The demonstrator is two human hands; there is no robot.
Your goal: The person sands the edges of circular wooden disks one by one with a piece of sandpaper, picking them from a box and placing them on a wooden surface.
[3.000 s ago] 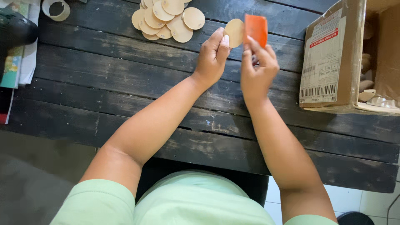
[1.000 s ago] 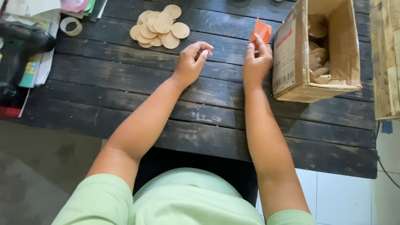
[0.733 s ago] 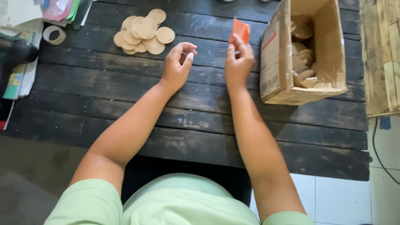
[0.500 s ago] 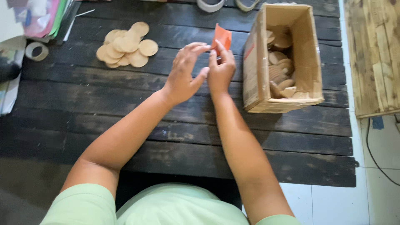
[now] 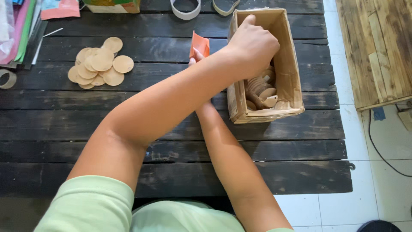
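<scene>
Left of the cardboard box (image 5: 240,105) lie wooden discs (image 5: 99,64); left hand (image 5: 253,45) reaches inside, fingers curled — its arm hides the right hand (image 5: 195,58), pinching orange sandpaper (image 5: 200,44).

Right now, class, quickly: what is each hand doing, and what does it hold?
Left hand: reaching into the brown cardboard box, fingers curled; contents of its grip hidden.
Right hand: mostly hidden behind the left arm, holding the orange sandpaper sheet.
</scene>
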